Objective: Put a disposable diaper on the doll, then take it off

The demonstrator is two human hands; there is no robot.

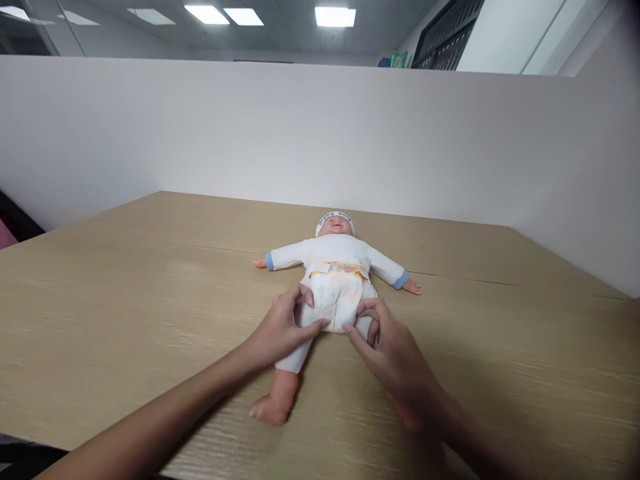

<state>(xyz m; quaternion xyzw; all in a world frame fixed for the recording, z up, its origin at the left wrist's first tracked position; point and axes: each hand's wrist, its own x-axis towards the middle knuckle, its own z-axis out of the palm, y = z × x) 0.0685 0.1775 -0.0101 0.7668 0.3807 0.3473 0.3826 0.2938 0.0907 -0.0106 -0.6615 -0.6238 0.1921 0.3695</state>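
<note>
A baby doll point(336, 248) in a white outfit with blue cuffs lies on its back, arms spread, its head pointing away from me. A white diaper point(334, 300) with a patterned orange-edged waistband covers its hips. My left hand point(289, 320) grips the diaper's left edge, thumb at the crotch and fingers higher up by the leg. On the opposite side my right hand point(387, 340) has its thumb and bent fingers on the diaper's right edge. The doll's left-side foot point(277, 400) is bare; my right hand and forearm mostly hide the other leg.
The doll rests on a wide wooden table point(150, 293) with thin seams across its top. A white partition point(300, 133) stands along the back and right side. A dark and pink object point(15, 223) shows beyond the table's left edge.
</note>
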